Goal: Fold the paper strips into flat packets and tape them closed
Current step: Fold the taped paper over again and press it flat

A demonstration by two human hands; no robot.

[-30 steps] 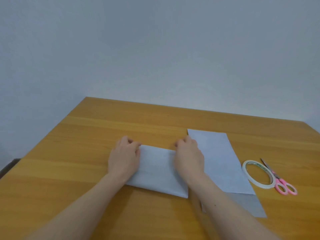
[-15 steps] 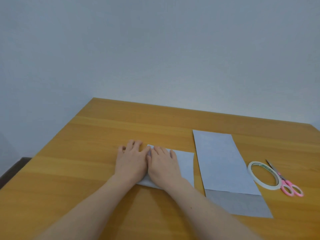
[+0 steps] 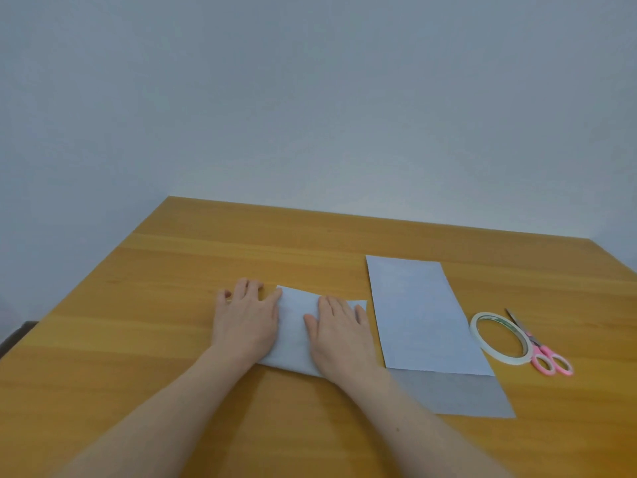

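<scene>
A folded white paper packet (image 3: pixel 294 326) lies flat on the wooden table (image 3: pixel 172 288). My left hand (image 3: pixel 246 319) rests palm down over the packet's left edge, fingers spread. My right hand (image 3: pixel 339 334) presses flat on the packet's right half. To the right lie unfolded paper strips (image 3: pixel 420 315), a white one on top of a greyer one (image 3: pixel 458 395) that sticks out at the near end. Further right are a roll of tape (image 3: pixel 498 338) and pink-handled scissors (image 3: pixel 543 353).
The table's far edge meets a plain pale wall. Its left edge drops off toward a dark floor. The tape roll and scissors touch each other near the table's right side.
My two hands were side by side at the packet's left end; now my right hand has slid right across the packet, away from the left hand.
</scene>
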